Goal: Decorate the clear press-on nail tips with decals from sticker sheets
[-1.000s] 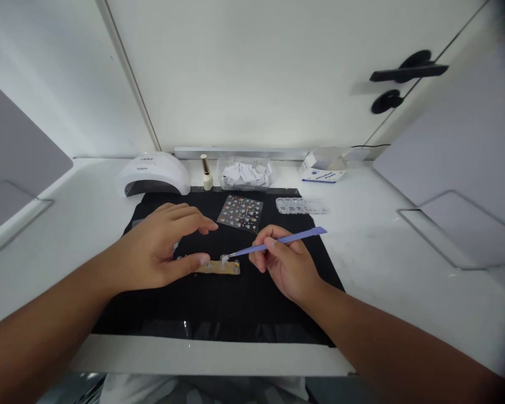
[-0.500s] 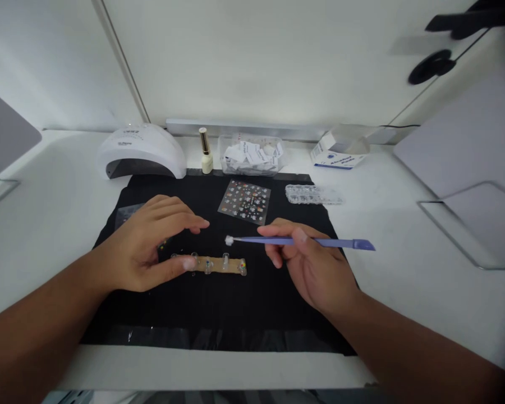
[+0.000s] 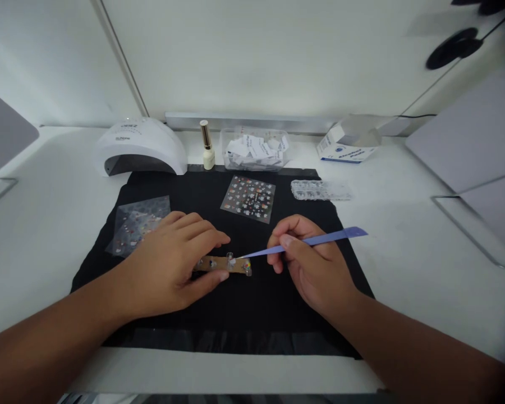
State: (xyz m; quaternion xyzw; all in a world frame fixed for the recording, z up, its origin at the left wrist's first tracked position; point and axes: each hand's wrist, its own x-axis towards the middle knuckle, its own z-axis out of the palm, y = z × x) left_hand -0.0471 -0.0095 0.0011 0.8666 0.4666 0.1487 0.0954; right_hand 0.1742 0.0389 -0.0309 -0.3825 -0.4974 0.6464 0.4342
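My right hand (image 3: 309,252) pinches slim purple tweezers (image 3: 334,235) with a pale angled end. Their tip meets a small clear nail tip (image 3: 230,259) on a tan strip (image 3: 239,264), where a bit of white shows. Over the strip's left part lies my left hand (image 3: 172,258), thumb along the near edge and index finger stretched above the far edge, a gap between them. A nail tip with coloured dots (image 3: 247,266) sits at the strip's right end. The hand hides the strip's left end.
On the black mat (image 3: 269,314) lie a sticker sheet (image 3: 249,199) and another clear sheet (image 3: 128,224), partly covered. Behind stand a white nail lamp (image 3: 141,143), polish bottle (image 3: 208,151), plastic tub of packets (image 3: 256,150) and opened box (image 3: 348,145). A clear tray (image 3: 315,190) lies right.
The tweezers have come down onto the strip with the small white piece that hung at their tip. My left hand has slid right along the strip, uncovering more of the left sheet.
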